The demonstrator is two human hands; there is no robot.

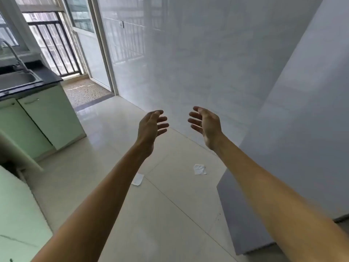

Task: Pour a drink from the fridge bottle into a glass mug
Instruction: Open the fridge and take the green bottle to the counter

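The task is at its very beginning: neither the bottle nor the glass mug shows anywhere in the head view, so the step in hand is only the approach to the fridge. Both arms are stretched forward over the pale tiled floor [160, 214]. The left hand [151, 127] and the right hand [206, 123] are held up side by side with the palms turned toward each other and a clear gap between them. Their fingers are relaxed and spread, and they hold nothing. To the right of the right hand, well apart from it, stands a tall grey unit [302, 129]. It may be the fridge, but only a plain side of it is seen, with no handle or door edge, so I cannot say this for sure. If it is, the bottle is probably inside, hidden from view, and the next move calls for turning to the right, finding the door and pulling it open with one hand. The sink [17, 78] and the green cabinets [51, 114] are far to the left; a mug could be on that side, outside the picture.
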